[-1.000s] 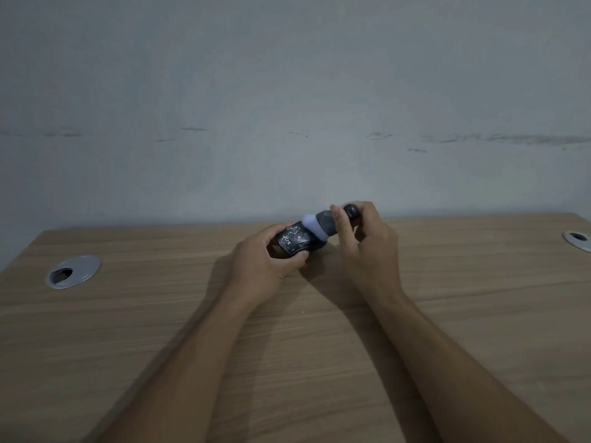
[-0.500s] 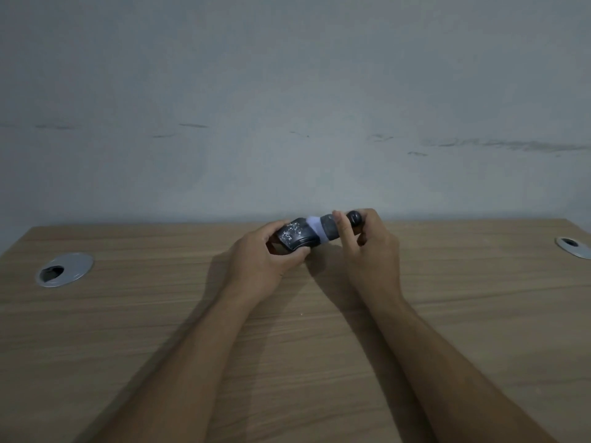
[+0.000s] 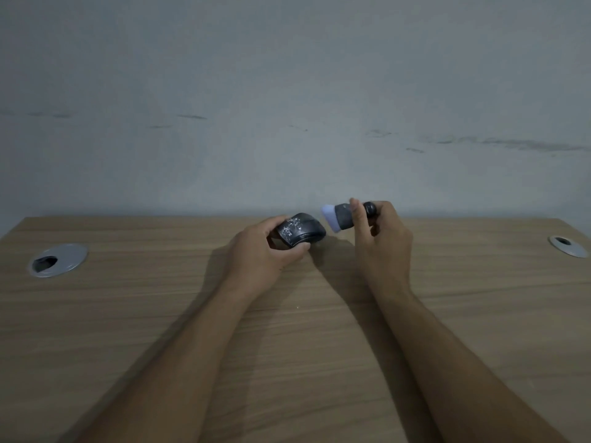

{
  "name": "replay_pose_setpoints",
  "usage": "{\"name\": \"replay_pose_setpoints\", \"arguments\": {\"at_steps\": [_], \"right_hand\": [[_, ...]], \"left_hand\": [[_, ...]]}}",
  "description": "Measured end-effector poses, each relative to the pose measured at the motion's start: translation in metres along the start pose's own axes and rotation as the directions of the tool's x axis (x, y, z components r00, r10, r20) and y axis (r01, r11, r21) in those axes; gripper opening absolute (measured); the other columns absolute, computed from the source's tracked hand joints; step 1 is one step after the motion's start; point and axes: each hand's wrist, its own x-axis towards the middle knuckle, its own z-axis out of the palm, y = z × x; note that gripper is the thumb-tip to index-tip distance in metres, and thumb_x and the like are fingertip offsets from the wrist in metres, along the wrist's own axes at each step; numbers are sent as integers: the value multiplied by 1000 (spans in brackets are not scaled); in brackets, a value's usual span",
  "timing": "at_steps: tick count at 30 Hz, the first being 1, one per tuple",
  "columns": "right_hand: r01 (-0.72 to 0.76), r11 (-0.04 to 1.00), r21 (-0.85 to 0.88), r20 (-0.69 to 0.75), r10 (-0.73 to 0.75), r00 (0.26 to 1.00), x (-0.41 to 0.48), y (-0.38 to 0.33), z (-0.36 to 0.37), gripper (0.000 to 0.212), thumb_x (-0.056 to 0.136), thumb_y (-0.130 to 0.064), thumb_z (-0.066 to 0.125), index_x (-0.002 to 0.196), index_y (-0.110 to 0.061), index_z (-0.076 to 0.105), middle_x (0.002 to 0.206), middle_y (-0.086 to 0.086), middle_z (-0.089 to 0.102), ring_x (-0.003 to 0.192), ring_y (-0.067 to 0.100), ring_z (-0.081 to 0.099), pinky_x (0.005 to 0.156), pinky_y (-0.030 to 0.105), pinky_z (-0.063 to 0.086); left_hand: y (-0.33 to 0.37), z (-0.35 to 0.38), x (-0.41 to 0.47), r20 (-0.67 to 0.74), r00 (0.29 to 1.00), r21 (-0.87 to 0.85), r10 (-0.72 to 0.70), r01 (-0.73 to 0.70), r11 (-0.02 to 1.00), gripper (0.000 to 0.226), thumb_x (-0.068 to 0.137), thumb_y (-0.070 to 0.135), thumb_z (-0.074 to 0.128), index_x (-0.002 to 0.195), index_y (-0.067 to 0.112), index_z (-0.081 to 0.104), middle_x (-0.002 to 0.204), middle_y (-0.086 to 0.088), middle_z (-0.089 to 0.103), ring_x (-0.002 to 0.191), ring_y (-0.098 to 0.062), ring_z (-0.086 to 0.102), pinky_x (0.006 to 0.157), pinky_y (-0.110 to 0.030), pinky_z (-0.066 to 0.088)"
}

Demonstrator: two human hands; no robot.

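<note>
Computer mouse (image 3: 300,233): dark, worn, gripped in left hand (image 3: 265,252) above wooden desk (image 3: 128,314). Small brush (image 3: 342,216): pale bristles, dark handle, pinched in right hand (image 3: 382,241), just beside the mouse, not touching.

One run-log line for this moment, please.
left hand: holds dark mouse | right hand: holds small brush, pale head toward mouse | brush-mouse contact: none | surface: wooden desk

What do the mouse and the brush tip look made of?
The mouse looks like hard black plastic, with a slight sheen and scuffed whitish marks. The brush tip is pale, matt and soft-looking, likely bristles or foam; too blurred to tell. The brush handle is dark, probably plastic.
</note>
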Motion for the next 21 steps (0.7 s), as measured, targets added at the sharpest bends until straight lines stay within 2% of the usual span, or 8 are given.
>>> {"name": "replay_pose_setpoints", "arguments": {"at_steps": [4, 6, 9, 12, 15, 18, 21], "right_hand": [[120, 993, -15, 77, -119, 990, -13, -10, 5, 27, 106, -40, 71, 94, -16, 67, 61, -13, 58, 55, 2, 56, 55, 13, 37], [66, 996, -57, 99, -60, 993, -10, -3, 8, 26, 104, -44, 72, 95, -20, 69, 63, -15, 61, 57, -2, 58, 58, 17, 38], [-8, 998, -61, 60, 12, 998, -3, 6, 5, 25, 103, -46, 72, 96, -22, 72, 69, -16, 66, 60, -3, 60, 64, 23, 40], [57, 998, 12, 4, -57, 998, -6, -4, -1, 26, 107, -42, 69, 98, -18, 70, 67, -16, 62, 57, 2, 57, 60, 17, 38], [150, 989, -1, 73, -149, 986, -12, -12, 2, 23, 107, -38, 69, 99, -16, 69, 63, -15, 55, 54, 5, 53, 56, 12, 36], [52, 997, -59, 115, -45, 992, -6, 0, 6, 22, 104, -42, 71, 100, -20, 72, 66, -13, 62, 57, 2, 57, 57, 10, 38], [-14, 999, -40, 59, 16, 998, 0, 5, 1, 23, 105, -44, 70, 101, -22, 73, 74, -16, 68, 62, -2, 60, 61, 10, 39]], "left_hand": [[-1, 0, 2, 1, 1000, 19, -7, 7, 1000, 52, 69, 47, 88, 119, 37, 78, 96, 18, 81, 89, -3, 77, 85, -37, 64], [-1, -1, 1, 5, 1000, 36, -1, 0, 999, 52, 71, 46, 91, 121, 37, 77, 98, 20, 81, 91, -1, 76, 88, -35, 63], [1, -1, -1, 19, 1000, 9, 16, -16, 1000, 51, 74, 45, 91, 122, 37, 77, 100, 21, 82, 93, 1, 76, 90, -35, 62], [2, 0, 0, 12, 1000, 23, 17, -17, 1000, 54, 70, 49, 90, 121, 39, 77, 98, 19, 82, 92, 0, 76, 89, -36, 63], [0, 0, 1, 29, 999, 31, 24, -25, 999, 59, 67, 52, 87, 123, 40, 75, 100, 17, 81, 92, -4, 76, 87, -38, 63], [-1, -1, 0, 53, 998, 16, 39, -40, 999, 62, 68, 53, 88, 127, 38, 75, 107, 16, 81, 101, -5, 76, 93, -38, 62], [0, 0, -1, 77, 996, -19, 47, -46, 999, 61, 73, 43, 91, 130, 34, 74, 111, 16, 81, 105, -4, 75, 98, -39, 60]]}}
